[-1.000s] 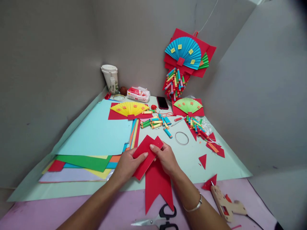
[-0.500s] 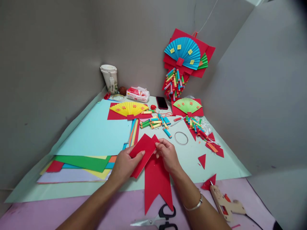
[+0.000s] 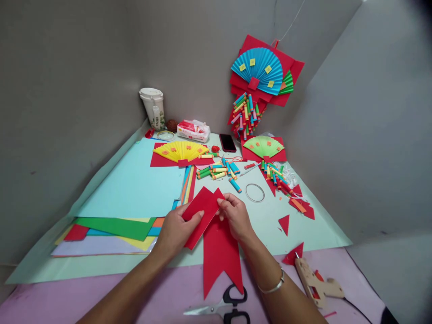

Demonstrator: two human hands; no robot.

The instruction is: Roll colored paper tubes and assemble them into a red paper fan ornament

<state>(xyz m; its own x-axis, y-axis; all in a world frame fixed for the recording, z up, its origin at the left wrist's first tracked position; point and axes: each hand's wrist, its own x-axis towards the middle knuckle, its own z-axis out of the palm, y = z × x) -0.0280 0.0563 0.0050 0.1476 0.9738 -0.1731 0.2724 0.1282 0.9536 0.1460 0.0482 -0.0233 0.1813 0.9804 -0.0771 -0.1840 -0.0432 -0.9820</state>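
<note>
A folded piece of red paper (image 3: 201, 215) is held between the thumb and fingers of my left hand (image 3: 176, 228). My right hand (image 3: 235, 217) pinches the upper right corner of that same red paper. Below it lies a red paper strip (image 3: 221, 258) with a V-notch cut in its lower end, its top hidden under the folded paper and my right hand. Black-handled scissors (image 3: 221, 308) lie partly open at the near edge, one handle touching the tip of the strip. A bangle is on my right wrist.
A glue gun (image 3: 317, 283) lies at the right, among red scraps (image 3: 284, 224). Coloured paper sheets (image 3: 131, 180) are stacked left. Behind are paper rolls (image 3: 219, 171), a yellow fan (image 3: 181, 152), a green fan (image 3: 263, 147), a phone (image 3: 227, 143) and a hanging fan decoration (image 3: 258, 72).
Both hands keep nearly the same hold on the folded red paper. The camera view has shifted slightly; objects on the table have not visibly moved.
</note>
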